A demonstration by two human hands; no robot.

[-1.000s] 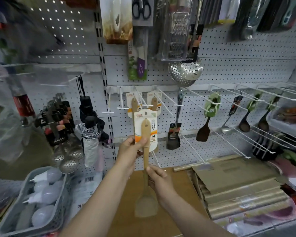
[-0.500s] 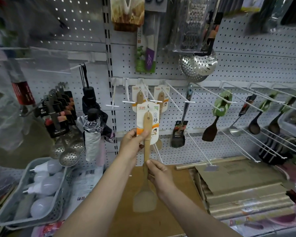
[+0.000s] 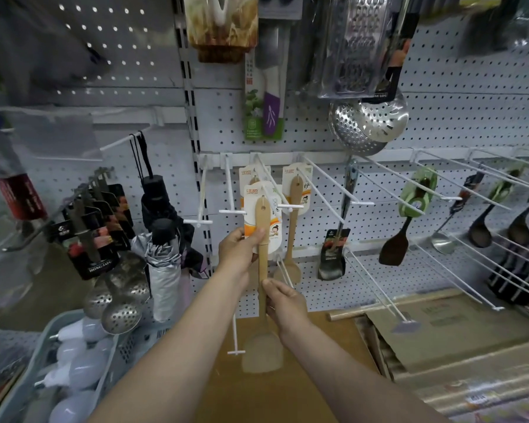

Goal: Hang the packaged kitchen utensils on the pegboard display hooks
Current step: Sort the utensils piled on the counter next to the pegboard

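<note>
Progress since a second ago: we have lifted the wooden spatula (image 3: 262, 264) closer to the pegboard, so its card header (image 3: 258, 209) now overlaps the tip of the white hook (image 3: 275, 190); whether the hole has caught is hard to tell. Our left hand (image 3: 240, 248) pinches the card's lower edge and the handle, card rising above that grip. Our right hand (image 3: 283, 303) pinches the handle lower down, blade hanging below it.
</note>
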